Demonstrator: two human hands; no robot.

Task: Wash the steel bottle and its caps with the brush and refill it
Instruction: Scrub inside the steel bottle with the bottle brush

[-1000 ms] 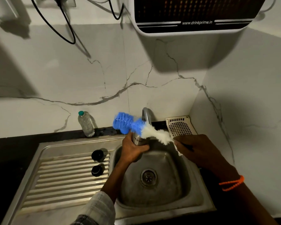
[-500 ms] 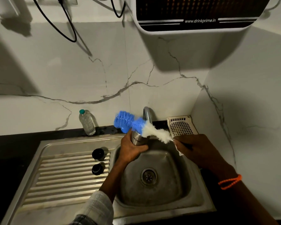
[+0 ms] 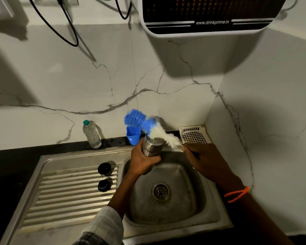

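Since the earlier frame, a blue cup (image 3: 132, 137) has come into view just beyond my left hand (image 3: 143, 160). My left hand grips the steel bottle (image 3: 151, 147) above the sink (image 3: 168, 197). My right hand (image 3: 204, 159) holds the brush (image 3: 148, 127) by its handle, bristles lying across the bottle mouth. Both caps (image 3: 104, 176) stand on the drainboard, left of my left hand.
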